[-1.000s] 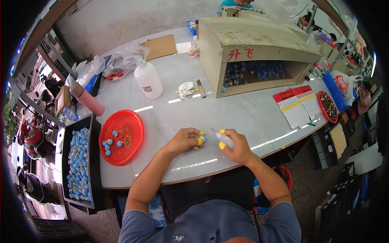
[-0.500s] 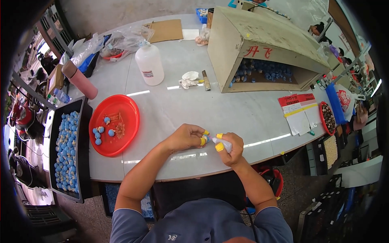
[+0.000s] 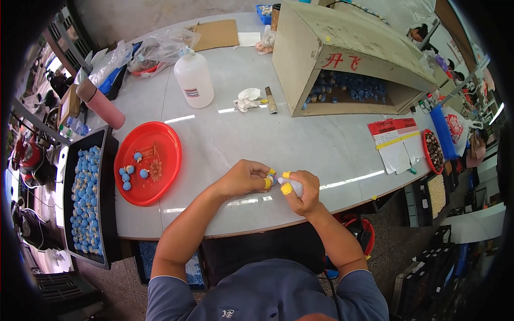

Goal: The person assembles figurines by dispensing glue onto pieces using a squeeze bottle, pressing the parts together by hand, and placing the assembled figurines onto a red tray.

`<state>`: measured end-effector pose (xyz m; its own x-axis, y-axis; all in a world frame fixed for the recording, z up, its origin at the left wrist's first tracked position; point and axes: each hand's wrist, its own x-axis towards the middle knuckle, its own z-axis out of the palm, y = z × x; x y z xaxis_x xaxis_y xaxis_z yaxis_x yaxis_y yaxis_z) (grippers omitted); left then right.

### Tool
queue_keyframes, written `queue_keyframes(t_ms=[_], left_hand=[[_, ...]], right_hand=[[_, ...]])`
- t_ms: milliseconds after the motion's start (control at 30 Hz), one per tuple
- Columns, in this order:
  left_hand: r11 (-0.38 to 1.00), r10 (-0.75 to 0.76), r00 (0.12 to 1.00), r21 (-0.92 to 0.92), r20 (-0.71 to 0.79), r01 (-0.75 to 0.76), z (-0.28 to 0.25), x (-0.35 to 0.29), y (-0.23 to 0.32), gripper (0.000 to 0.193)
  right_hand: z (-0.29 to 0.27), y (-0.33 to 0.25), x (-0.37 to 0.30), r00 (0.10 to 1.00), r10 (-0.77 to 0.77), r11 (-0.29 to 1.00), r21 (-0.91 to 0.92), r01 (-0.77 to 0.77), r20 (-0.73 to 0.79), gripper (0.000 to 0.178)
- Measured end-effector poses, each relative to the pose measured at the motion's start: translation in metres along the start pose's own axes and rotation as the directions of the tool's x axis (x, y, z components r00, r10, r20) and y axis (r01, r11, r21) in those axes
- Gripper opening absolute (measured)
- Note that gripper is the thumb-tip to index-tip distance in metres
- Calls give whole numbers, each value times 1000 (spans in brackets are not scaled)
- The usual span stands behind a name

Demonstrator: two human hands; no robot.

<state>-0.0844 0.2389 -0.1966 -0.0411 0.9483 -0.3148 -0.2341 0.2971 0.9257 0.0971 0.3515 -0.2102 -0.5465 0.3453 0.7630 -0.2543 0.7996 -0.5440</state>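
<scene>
Over the near middle of the table, my left hand (image 3: 242, 177) pinches a small blue piece (image 3: 273, 180) between yellow-wrapped fingertips; most of the piece is hidden. Facing it, my right hand (image 3: 306, 199) is closed round a small whitish squeeze bottle (image 3: 294, 185), also with yellow wraps on thumb and finger. The bottle's nozzle points left at the blue piece, very close to it; whether they touch I cannot tell. Left of my hands lies a red plate (image 3: 170, 179) with several blue-and-cream balls (image 3: 144, 174) on it.
A black tray (image 3: 111, 214) full of similar balls stands at the left edge. Farther back are a pink flask (image 3: 104, 107), a large white bottle (image 3: 194, 80), crumpled tissue (image 3: 247, 100) and a beige box (image 3: 300, 64) holding blue pieces. Papers (image 3: 395, 152) and a red bowl (image 3: 426, 144) sit right.
The whole view has shifted slightly. Both hands keep their grips, with the bottle's nozzle still close to the blue piece.
</scene>
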Motion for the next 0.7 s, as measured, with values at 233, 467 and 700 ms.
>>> queue_keyframes(t_ms=[233,467,700], left_hand=[[997,-19,999,-70,-35,16,-1,3,-3,39],[993,-44,998,-112,-46,39,-1,1,-1,38],[992,-48,996,-116,-76,39,2,0,1,36]], right_hand=[[0,-2,0,998,-49,993,-108,46,-31,18],[2,-4,-1,995,-102,976,-192,97,-17,19],[1,-8,1,993,-122,965,-235,118,-1,19]])
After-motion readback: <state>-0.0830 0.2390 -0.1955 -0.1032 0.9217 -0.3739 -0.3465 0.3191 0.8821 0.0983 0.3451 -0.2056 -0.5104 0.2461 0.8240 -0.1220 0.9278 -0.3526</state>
